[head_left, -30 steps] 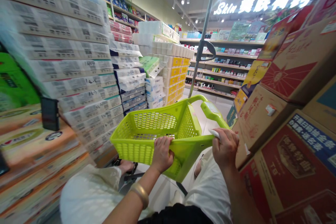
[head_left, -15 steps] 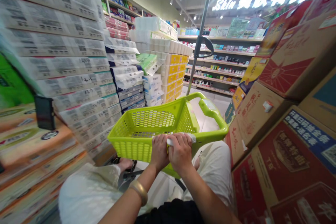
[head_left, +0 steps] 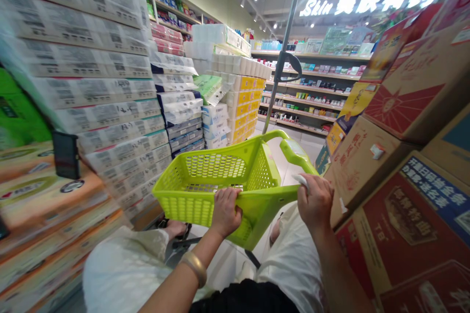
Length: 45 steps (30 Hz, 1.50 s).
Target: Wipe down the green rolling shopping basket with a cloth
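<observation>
A lime-green plastic shopping cart basket (head_left: 205, 200) with perforated walls stands between my knees. My left hand (head_left: 225, 210) is closed over its near rim, thumb on the outside. My right hand (head_left: 316, 200) is closed around a crumpled white wipe (head_left: 301, 180), part of which sticks out past the fingers. It is at the basket's right end, where the rim meets the curved handle (head_left: 293, 151); the hand covers that corner. Nothing is visible inside the basket.
Stacked paper packs (head_left: 91, 63) rise on the left, with a dark phone-like device (head_left: 66, 155) standing on orange packs (head_left: 40, 195). Cardboard cartons (head_left: 404, 215) close in on the right. Behind the basket a grey pole (head_left: 281, 66) leans upward; stocked shelves (head_left: 308, 88) line the back.
My right hand has moved right along the rim with the white wipe, away from my left hand, to the handle corner. My left hand remains on the near rim.
</observation>
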Available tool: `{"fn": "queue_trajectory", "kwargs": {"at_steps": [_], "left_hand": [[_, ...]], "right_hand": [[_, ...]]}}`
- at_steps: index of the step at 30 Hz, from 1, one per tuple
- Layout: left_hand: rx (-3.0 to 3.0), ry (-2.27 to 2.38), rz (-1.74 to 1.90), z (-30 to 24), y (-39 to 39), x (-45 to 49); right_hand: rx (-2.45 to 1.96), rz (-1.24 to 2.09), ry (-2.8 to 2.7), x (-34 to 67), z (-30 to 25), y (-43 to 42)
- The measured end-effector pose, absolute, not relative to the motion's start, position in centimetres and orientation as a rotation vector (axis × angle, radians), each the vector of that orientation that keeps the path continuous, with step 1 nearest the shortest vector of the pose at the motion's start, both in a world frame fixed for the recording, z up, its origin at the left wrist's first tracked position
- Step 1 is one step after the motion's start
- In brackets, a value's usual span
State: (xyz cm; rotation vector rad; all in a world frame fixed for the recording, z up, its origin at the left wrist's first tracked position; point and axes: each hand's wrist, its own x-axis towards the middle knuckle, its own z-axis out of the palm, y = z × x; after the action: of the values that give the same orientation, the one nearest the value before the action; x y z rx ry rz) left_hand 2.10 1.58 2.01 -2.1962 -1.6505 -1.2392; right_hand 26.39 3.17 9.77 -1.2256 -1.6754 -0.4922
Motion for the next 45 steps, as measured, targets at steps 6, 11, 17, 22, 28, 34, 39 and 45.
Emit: {"fn": "queue_trajectory", "kwargs": {"at_steps": [6, 11, 17, 22, 28, 34, 39, 45], "left_hand": [[-2.154, -1.653, -1.230, 1.9, 1.6, 2.2], [-2.188, -1.633, -1.228, 1.8, 1.7, 2.1], [-2.208, -1.605, -1.216, 1.7, 1.7, 1.9], [-2.189, -1.639, -1.190, 1.8, 1.8, 1.9], [-2.178, -1.649, -1.204, 1.7, 1.7, 2.0], [-2.170, -1.644, -1.201, 1.8, 1.7, 1.8], [-2.121, -1.619, -1.196, 1.6, 1.7, 1.1], [-2.036, -1.588, -1.221, 1.1, 0.7, -1.0]], "right_hand": [[-1.196, -0.445, -1.717, 22.1, 8.4, 2.2], [-1.159, -0.274, -1.880, 16.2, 6.8, 0.9], [-1.073, -0.207, -1.969, 15.9, 6.8, 0.6], [-1.196, -0.407, -1.758, 22.6, 8.9, 2.1], [-1.245, -0.471, -1.625, 26.3, 10.0, 3.1], [-1.232, -0.474, -1.692, 22.0, 8.8, 2.0], [-1.168, -0.322, -1.840, 16.6, 7.6, 0.8], [-1.058, -0.228, -1.976, 12.7, 7.1, -0.8]]}}
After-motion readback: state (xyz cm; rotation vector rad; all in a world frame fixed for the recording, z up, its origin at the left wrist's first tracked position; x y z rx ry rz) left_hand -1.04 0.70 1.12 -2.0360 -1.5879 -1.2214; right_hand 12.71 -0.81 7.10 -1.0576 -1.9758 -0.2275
